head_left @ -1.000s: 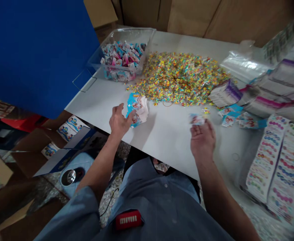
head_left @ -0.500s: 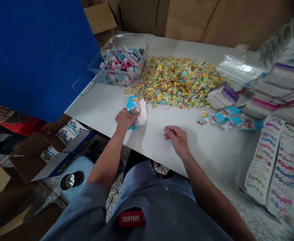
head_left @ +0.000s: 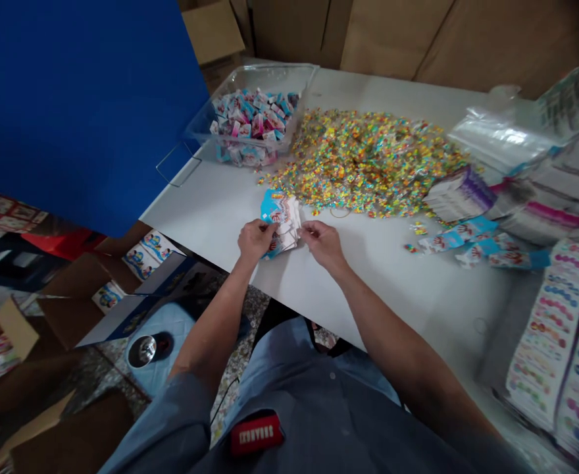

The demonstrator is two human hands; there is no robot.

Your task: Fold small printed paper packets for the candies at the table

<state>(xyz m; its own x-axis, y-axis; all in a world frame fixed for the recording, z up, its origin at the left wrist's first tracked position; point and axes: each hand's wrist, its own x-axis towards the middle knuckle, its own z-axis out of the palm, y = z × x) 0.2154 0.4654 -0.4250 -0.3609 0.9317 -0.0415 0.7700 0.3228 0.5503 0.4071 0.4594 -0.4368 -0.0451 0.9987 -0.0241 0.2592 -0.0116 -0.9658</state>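
Note:
A fanned stack of printed blue-and-white cards [head_left: 283,214] lies on the white table near its front edge. My left hand [head_left: 257,238] grips the stack at its left side, thumb on top. At the stack's right edge, my right hand [head_left: 323,241] has its thumb and fingertips pinched together. Whether a single card is between those fingertips is too small to tell. Behind the hands spreads a wide heap of small yellow, orange and green wrapped pieces [head_left: 363,161].
A clear plastic bin [head_left: 198,131] of folded blue and pink packets stands at the back left. To the right lie more blue card strips [head_left: 460,235], purple-edged card bundles [head_left: 460,194], clear bags [head_left: 501,131] and sticker-like sheets [head_left: 549,336]. A blue panel [head_left: 87,105] rises at left.
My right hand has moved left and forward to the right edge of the card stack. My left hand keeps its grip on the stack. The view has shifted slightly.

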